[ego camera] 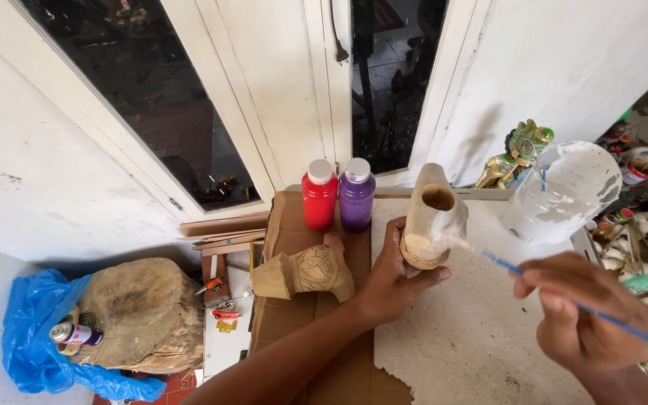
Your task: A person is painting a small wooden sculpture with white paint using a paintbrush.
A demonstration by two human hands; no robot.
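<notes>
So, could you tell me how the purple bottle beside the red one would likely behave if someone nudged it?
The purple bottle stands tall and narrow on cardboard, so it could probably tip. It looks full to the neck, so likely fairly heavy. It touches the red bottle, which might go over with it.

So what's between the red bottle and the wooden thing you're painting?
A purple bottle stands between the red bottle and the wooden piece, seen from the head camera.

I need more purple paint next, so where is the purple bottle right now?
In the head view the purple bottle stands upright at the back of the cardboard sheet, directly right of the red bottle and left of the wooden piece in the left hand.
</notes>
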